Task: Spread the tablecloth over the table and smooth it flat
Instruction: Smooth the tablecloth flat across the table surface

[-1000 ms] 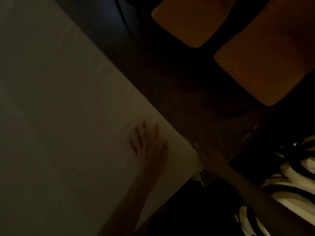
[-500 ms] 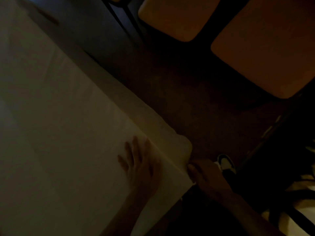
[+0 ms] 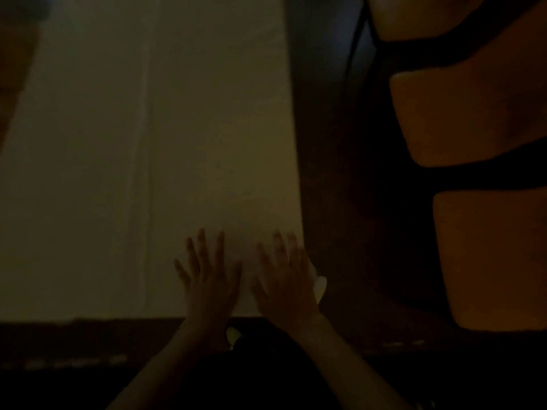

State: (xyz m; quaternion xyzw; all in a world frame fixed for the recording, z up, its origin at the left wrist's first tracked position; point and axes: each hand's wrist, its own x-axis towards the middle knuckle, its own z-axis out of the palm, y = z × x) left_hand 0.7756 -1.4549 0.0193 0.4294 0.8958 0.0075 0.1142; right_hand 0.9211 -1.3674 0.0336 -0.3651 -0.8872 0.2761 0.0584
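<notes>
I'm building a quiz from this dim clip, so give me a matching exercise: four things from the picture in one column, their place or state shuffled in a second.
Things:
1. left hand
2. right hand
3. tablecloth
4. orange chair seats

Places or states:
A. beside the table, on the picture's right
B. flat, fingers spread, right at the cloth's near right corner
C. pale, spread over the table, one long crease
D. flat, fingers spread, further in from the cloth's right edge

Pairs: 1-D, 2-B, 3-C, 4-A

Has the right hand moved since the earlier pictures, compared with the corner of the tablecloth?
Yes. The right hand has come up from beside the corner onto the tablecloth, flat, next to the left hand.
</notes>
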